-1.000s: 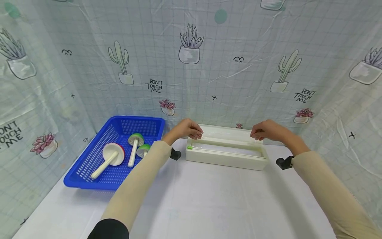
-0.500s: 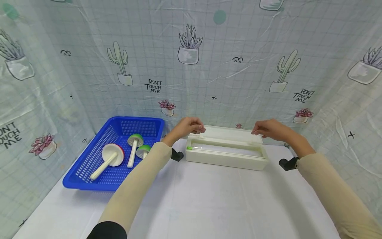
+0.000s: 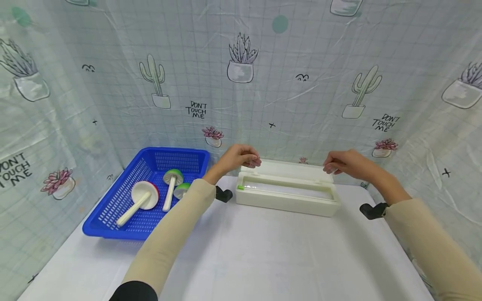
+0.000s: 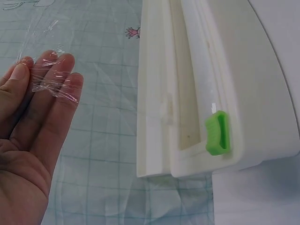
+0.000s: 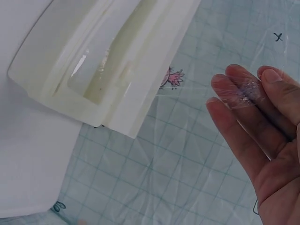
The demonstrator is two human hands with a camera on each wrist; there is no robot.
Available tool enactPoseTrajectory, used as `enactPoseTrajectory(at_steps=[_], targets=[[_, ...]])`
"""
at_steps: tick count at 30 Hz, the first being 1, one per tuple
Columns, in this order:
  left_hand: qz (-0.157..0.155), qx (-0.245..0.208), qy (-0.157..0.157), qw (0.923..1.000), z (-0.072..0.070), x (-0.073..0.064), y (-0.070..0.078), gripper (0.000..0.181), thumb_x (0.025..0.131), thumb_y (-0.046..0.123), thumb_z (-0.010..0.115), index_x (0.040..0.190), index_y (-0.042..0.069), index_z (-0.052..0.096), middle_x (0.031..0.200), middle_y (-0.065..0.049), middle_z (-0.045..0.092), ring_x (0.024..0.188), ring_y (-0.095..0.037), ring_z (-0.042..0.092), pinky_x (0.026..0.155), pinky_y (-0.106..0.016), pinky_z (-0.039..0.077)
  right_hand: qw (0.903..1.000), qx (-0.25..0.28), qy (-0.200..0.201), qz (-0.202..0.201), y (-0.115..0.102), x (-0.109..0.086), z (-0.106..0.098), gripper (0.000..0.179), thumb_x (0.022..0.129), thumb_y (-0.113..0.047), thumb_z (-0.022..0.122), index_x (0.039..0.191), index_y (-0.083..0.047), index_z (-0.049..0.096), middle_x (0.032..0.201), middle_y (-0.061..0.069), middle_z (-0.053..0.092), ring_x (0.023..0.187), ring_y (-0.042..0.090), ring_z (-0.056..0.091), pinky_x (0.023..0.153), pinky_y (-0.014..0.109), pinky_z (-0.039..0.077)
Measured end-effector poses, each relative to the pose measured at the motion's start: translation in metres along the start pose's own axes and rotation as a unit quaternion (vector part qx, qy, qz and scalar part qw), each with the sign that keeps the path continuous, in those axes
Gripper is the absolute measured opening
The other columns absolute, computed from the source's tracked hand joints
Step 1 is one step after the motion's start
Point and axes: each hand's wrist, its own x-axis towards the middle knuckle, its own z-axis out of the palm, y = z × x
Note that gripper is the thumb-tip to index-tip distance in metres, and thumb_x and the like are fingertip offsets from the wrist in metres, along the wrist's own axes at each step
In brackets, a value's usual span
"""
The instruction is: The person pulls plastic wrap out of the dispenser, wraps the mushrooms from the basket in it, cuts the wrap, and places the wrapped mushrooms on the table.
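Observation:
Above the rear of a white cling film dispenser [image 3: 286,205], my left hand [image 3: 242,156] and right hand [image 3: 346,163] are raised apart from each other. Between thumb and index finger, the left hand pinches a crumpled edge of clear cling film [image 4: 55,88]; its other fingers lie behind the film. My right hand likewise pinches the film's other bunched end [image 5: 248,93]. The stretch between the hands is nearly invisible in the head view. The dispenser's lid [image 3: 286,169] is tipped back, showing a pale roll [image 3: 290,189] inside. A green slider cutter [image 4: 218,133] sits at its left end.
A blue plastic basket [image 3: 109,209] stands to the left, holding several white-handled pieces with round heads, including a red-rimmed one [image 3: 144,195] and a green-topped one [image 3: 173,176]. A patterned curtain [image 3: 271,96] rises behind the white table [image 3: 271,259].
Both hands have lifted slightly off the dispenser's lid area, and my right hand has shifted to the right. The pinched film has risen with them; the dispenser and basket stay put.

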Motion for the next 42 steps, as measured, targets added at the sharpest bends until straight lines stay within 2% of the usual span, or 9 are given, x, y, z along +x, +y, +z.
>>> enactPoseTrajectory(at_steps=[3, 8, 17, 27, 31, 37, 42], targets=[[0.006, 0.002, 0.004, 1.0, -0.001, 0.0, 0.005, 0.021, 0.103, 0.004, 0.056, 0.113, -0.01, 0.067, 0.105, -0.022, 0.074, 0.096, -0.028, 0.074, 0.089, -0.049, 0.058, 0.9993, -0.024, 0.021, -0.016, -0.002, -0.001, -0.003, 0.009, 0.099, 0.003, 0.06, 0.102, -0.002, 0.066, 0.097, 0.007, 0.076, 0.086, 0.025, 0.074, 0.072, 0.029, 0.061], [0.008, -0.008, 0.002, 0.9999, -0.001, 0.0, 0.01, 0.018, 0.103, 0.004, 0.057, 0.11, -0.007, 0.07, 0.104, -0.022, 0.074, 0.096, -0.03, 0.074, 0.089, -0.051, 0.058, 0.9957, -0.075, 0.047, -0.025, -0.004, -0.005, -0.005, 0.01, 0.098, 0.003, 0.062, 0.104, -0.004, 0.067, 0.096, 0.007, 0.076, 0.079, 0.02, 0.073, 0.068, 0.03, 0.061], [0.024, -0.011, 0.006, 0.9996, -0.004, -0.005, 0.018, 0.019, 0.103, 0.003, 0.057, 0.111, -0.009, 0.069, 0.104, -0.024, 0.073, 0.095, -0.03, 0.075, 0.087, -0.049, 0.058, 0.9903, -0.107, 0.08, -0.04, -0.007, -0.008, -0.007, 0.011, 0.097, 0.002, 0.064, 0.103, -0.006, 0.068, 0.094, 0.007, 0.076, 0.075, 0.019, 0.071, 0.066, 0.034, 0.06], [0.041, -0.002, 0.002, 0.9992, -0.004, -0.007, 0.032, 0.018, 0.102, -0.001, 0.056, 0.11, -0.011, 0.068, 0.104, -0.026, 0.073, 0.094, -0.032, 0.074, 0.087, -0.05, 0.058, 0.9911, -0.091, 0.085, -0.047, -0.013, -0.011, -0.015, 0.01, 0.098, 0.002, 0.062, 0.103, -0.005, 0.068, 0.094, 0.007, 0.077, 0.075, 0.02, 0.072, 0.066, 0.032, 0.06], [0.045, 0.004, 0.002, 0.999, -0.005, -0.006, 0.038, 0.017, 0.102, -0.001, 0.056, 0.109, -0.011, 0.068, 0.103, -0.025, 0.073, 0.093, -0.029, 0.074, 0.088, -0.052, 0.058, 0.9911, -0.085, 0.088, -0.052, -0.015, -0.011, -0.018, 0.009, 0.099, 0.001, 0.061, 0.102, -0.004, 0.067, 0.091, 0.006, 0.077, 0.075, 0.021, 0.073, 0.065, 0.028, 0.059], [0.058, 0.023, 0.003, 0.998, -0.006, -0.006, 0.046, 0.018, 0.103, 0.0, 0.056, 0.109, -0.011, 0.068, 0.102, -0.023, 0.074, 0.093, -0.028, 0.075, 0.086, -0.047, 0.06, 0.9883, -0.081, 0.103, -0.077, -0.018, -0.012, -0.023, 0.01, 0.097, 0.005, 0.062, 0.1, -0.003, 0.067, 0.09, 0.005, 0.077, 0.075, 0.02, 0.074, 0.064, 0.021, 0.058], [0.071, 0.032, 0.0, 0.9969, -0.007, -0.008, 0.051, 0.021, 0.103, 0.001, 0.056, 0.112, -0.015, 0.065, 0.103, -0.023, 0.074, 0.094, -0.029, 0.074, 0.086, -0.046, 0.06, 0.9887, -0.086, 0.101, -0.071, -0.021, -0.013, -0.029, 0.01, 0.098, 0.004, 0.061, 0.103, -0.003, 0.067, 0.092, 0.006, 0.077, 0.077, 0.019, 0.074, 0.066, 0.02, 0.057]])
